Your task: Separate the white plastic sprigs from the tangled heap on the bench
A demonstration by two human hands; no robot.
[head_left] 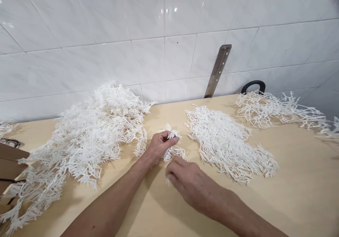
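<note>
My left hand [160,145] is closed on a small bunch of white branching plastic sprigs [173,134], pinched between thumb and fingers. More looped white strands [180,153] hang just below the pinch, between the two hands. Close by, on the near right side, my right hand [185,177] has its fingers curled shut. A bit of white sprig pokes out under its fingertips; most of what it grips is hidden. A large fluffy heap of white sprigs [100,127] lies left of my hands. To their right spreads a flatter pile of short white pieces [225,141].
A looser tangle of branching white strands [275,110] lies at the back right, beside a black curved handle [253,85]. A metal strip [218,71] leans against the tiled wall [148,60]. Brown cardboard [12,163] stands at the left edge of the wooden table [304,194].
</note>
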